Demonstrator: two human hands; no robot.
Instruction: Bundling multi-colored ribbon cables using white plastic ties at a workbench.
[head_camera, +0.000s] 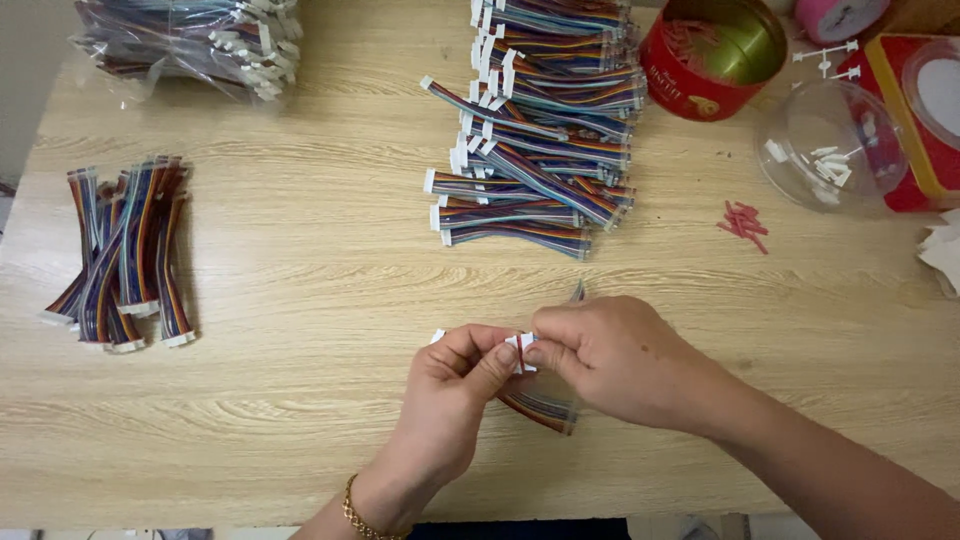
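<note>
Hands with ribbon cable over desk (300, 300).
Left hand (455, 385) and right hand (610, 360) both pinch shut on one rainbow cable (540, 408) at its white plug (520, 352), near front edge; cable pile (545, 130) beyond.

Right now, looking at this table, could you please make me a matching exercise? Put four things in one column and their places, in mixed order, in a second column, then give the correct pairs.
Things:
1. cable in the hands
2. red tin
3. small cable bundle
4. clear plastic bowl

Places:
A. left part of the table, lying alone
B. far right, holding small white pieces
C. near edge, between left hand and right hand
D. far side, just right of the big cable pile

Pairs: 1-C, 2-D, 3-A, 4-B
</note>
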